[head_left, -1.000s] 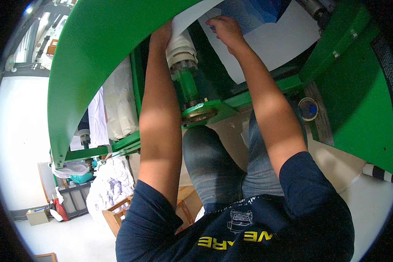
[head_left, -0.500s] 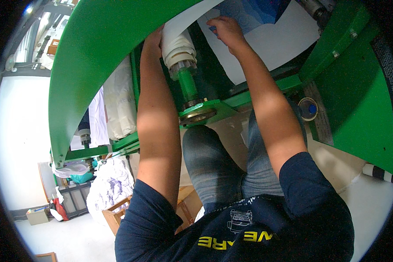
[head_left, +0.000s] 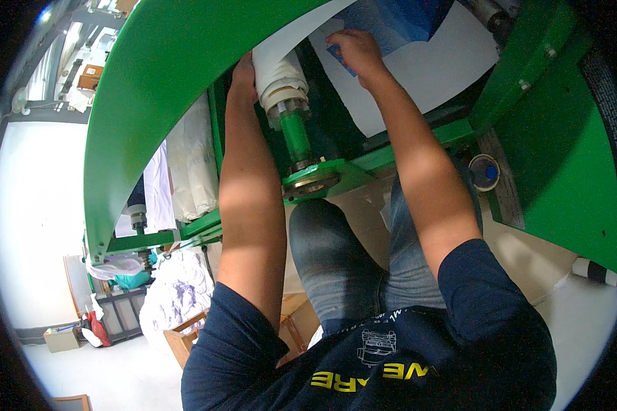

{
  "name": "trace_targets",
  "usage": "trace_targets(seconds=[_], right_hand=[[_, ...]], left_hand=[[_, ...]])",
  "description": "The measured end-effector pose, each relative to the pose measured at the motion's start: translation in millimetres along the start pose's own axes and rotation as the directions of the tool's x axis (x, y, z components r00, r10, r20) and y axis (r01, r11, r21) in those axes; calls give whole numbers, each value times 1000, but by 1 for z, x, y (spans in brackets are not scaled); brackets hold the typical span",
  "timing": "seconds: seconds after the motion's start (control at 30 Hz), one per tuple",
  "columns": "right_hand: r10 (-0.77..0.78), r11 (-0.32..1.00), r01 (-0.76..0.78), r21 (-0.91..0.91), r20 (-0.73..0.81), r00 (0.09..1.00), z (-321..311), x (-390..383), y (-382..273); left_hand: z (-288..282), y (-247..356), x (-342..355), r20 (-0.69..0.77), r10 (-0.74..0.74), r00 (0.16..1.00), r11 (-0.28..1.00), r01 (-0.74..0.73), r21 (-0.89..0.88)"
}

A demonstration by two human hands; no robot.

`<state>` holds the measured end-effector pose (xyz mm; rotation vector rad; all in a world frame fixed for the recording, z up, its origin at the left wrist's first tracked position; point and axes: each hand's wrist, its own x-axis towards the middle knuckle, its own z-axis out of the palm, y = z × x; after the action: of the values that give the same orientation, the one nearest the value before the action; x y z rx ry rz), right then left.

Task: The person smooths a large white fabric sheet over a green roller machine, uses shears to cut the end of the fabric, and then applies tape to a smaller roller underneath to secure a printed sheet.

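Observation:
My left hand (head_left: pixel 245 81) reaches up beside a roll of white material (head_left: pixel 282 83) and rests along its left side. A green machine frame (head_left: pixel 185 65) covers part of this hand, and its fingers do not show clearly. To the right of the roll, my right hand (head_left: pixel 358 52) is closed on a small blue and red piece (head_left: pixel 343 59) whose kind I cannot make out. Under and beyond that hand lies a white sheet (head_left: pixel 418 85), partly covered by a blue patterned sheet (head_left: pixel 397 24). The roll sits on a green shaft (head_left: pixel 295 135).
A round metal bearing (head_left: pixel 311 183) holds the shaft's near end, just above my knee. A clear cup with a blue spot (head_left: pixel 484 172) stands at the right by a green side panel (head_left: pixel 562 157). White cloth (head_left: pixel 177 291) and a wooden crate (head_left: pixel 184 339) lie lower left.
The blue and red piece in my right hand shows more now. The blue sheet's edge has shifted slightly, and my left hand sits a little lower along the roll.

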<state>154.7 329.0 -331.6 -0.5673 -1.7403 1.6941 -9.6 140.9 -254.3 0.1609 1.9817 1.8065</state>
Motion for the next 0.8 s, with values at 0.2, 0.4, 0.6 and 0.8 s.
trace_targets(seconds=[0.2,0.4,0.6,0.8], right_hand=[[37,999,-37,39,5,999,0,-2,-3],[-155,986,156,-59,25,988,0,9,22],[-139,989,141,-42,47,989,1,4,18],[42,998,-39,-48,64,997,-9,2,6]], left_hand=[[-2,0,20,166,113,980,970,-145,196],[6,8,35,189,115,975,952,-162,259],[-7,8,41,49,-62,997,986,53,160],[-7,-1,39,77,-139,987,990,140,1]])
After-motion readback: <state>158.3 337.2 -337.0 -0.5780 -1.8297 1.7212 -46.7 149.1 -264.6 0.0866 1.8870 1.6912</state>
